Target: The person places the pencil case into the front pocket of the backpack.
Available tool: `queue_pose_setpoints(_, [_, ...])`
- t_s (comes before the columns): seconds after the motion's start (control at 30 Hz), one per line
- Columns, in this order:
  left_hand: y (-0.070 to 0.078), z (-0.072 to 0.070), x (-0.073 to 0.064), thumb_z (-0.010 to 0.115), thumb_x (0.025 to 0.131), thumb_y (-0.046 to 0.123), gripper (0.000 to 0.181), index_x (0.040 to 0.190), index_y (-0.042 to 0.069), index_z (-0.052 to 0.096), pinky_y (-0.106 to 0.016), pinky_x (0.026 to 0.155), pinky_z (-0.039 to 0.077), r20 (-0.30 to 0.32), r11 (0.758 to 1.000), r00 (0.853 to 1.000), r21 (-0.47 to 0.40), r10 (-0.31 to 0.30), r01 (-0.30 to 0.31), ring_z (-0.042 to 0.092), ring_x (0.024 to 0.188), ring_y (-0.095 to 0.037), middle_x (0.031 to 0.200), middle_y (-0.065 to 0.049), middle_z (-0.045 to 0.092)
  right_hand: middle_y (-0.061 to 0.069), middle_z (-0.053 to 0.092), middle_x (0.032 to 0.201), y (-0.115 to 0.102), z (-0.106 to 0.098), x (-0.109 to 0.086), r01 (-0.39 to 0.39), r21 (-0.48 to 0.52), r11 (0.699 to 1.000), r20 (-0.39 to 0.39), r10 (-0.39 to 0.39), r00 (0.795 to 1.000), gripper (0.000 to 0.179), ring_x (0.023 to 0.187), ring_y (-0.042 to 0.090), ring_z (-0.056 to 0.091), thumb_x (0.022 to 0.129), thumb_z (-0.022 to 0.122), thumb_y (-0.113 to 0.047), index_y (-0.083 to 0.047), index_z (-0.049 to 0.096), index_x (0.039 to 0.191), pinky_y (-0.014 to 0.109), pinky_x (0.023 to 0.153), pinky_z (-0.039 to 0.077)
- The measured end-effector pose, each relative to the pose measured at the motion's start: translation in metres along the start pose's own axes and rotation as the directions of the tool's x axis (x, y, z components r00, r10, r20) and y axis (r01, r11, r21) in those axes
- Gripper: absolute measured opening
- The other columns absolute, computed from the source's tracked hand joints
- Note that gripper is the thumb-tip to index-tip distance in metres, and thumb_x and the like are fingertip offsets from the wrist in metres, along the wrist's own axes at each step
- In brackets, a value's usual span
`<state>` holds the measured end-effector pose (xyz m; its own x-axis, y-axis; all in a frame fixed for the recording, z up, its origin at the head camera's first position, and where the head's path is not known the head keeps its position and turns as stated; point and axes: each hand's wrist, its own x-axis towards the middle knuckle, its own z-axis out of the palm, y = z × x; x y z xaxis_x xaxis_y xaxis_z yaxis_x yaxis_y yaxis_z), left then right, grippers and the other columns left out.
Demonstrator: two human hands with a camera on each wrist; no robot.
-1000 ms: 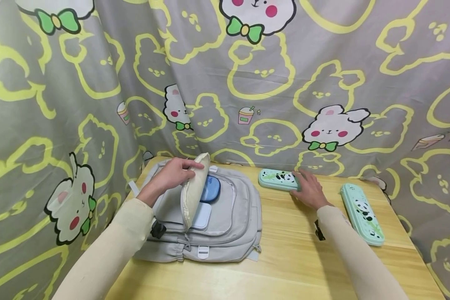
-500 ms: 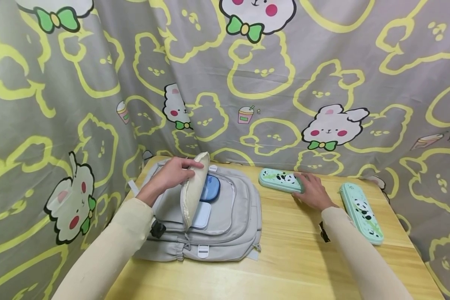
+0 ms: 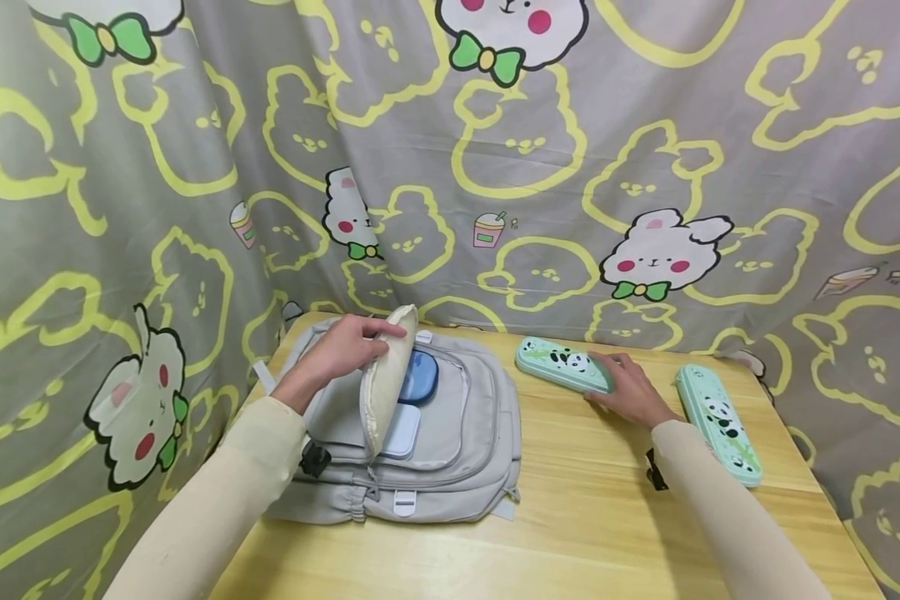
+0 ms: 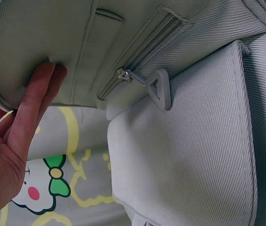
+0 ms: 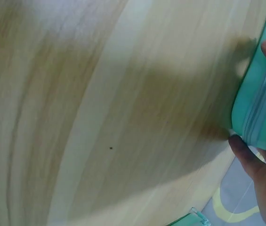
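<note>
Mint-green and printed with pandas, an oblong zippered case lay toward one o'clock from the middle of a pale wooden table, its right end gripped by a person's right hand. At ten o'clock, the left hand held up the cream-lined front flap of a grey fabric backpack, baring a rounded blue object and a flat, pale-blue rectangular one. The step in hand appeared to be taking hold of the case with the pocket held wide; the next move seemed to call for a secure grip and a steady flap.

The right forearm reached in from five o'clock, the digits parted only by the case they clasped; whether its end had left the wood could not be told. The left forearm came from seven o'clock, fingers fairly straight, the flap's edge pinched between them. A second mint-green panda case lay at three o'clock, untouched.
</note>
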<state>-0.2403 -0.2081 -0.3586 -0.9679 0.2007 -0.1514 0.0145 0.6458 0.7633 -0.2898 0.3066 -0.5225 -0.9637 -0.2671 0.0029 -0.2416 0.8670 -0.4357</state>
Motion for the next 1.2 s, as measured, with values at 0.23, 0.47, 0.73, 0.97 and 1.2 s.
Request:
queue_pose_setpoints(0.23, [0.001,0.001,0.000,0.061,0.102,0.007,0.040,0.136,0.018,0.078,-0.030,0.059,0.035,0.003,1.000,1.000,-0.013,-0.002,0.002,0.035,0.058,-0.014,0.135,-0.016,0.068,0.035,0.043,0.156,0.000,0.000,-0.004,-0.011,0.020,1.000,-0.016,0.011,1.000,0.090,0.143,0.058,0.043,0.097,0.084,-0.040,-0.006,0.040,0.167,0.077,0.117,0.036])
queue_pose_setpoints(0.47, [0.001,0.002,0.000,0.061,0.102,0.007,0.040,0.136,0.018,0.079,-0.029,0.058,0.034,-0.004,1.000,1.000,-0.003,-0.007,0.007,0.035,0.058,-0.014,0.134,-0.016,0.068,0.033,0.044,0.157,0.001,0.002,-0.010,0.003,0.036,0.999,-0.049,-0.001,0.999,0.091,0.145,0.057,0.042,0.097,0.083,-0.042,-0.002,0.040,0.167,0.076,0.117,0.035])
queue_pose_setpoints(0.73, [0.001,0.002,0.000,0.061,0.102,0.008,0.040,0.136,0.017,0.078,-0.030,0.059,0.036,-0.004,1.000,1.000,-0.002,0.000,0.000,0.037,0.059,-0.015,0.128,-0.014,0.070,0.034,0.046,0.156,0.001,0.006,-0.017,0.043,0.035,0.998,-0.104,-0.039,0.994,0.090,0.142,0.058,0.044,0.095,0.086,-0.037,-0.001,0.043,0.165,0.077,0.115,0.037])
queue_pose_setpoints(0.97, [0.001,0.003,0.001,0.061,0.101,0.008,0.040,0.136,0.017,0.079,-0.030,0.062,0.039,-0.006,1.000,1.000,0.007,0.007,-0.007,0.040,0.062,-0.016,0.127,-0.013,0.071,0.031,0.047,0.156,-0.001,0.006,-0.021,0.050,0.047,0.998,-0.132,-0.044,0.990,0.090,0.142,0.056,0.045,0.095,0.086,-0.037,-0.002,0.043,0.165,0.076,0.115,0.038])
queue_pose_setpoints(1.2, [0.002,0.003,0.001,0.061,0.101,0.008,0.040,0.137,0.017,0.078,-0.030,0.060,0.037,-0.005,1.000,1.000,0.003,0.002,-0.002,0.036,0.059,-0.015,0.126,-0.014,0.071,0.029,0.047,0.158,-0.008,0.001,-0.027,0.068,0.058,0.996,-0.165,-0.058,0.985,0.091,0.142,0.054,0.047,0.094,0.086,-0.041,-0.004,0.043,0.166,0.076,0.114,0.039])
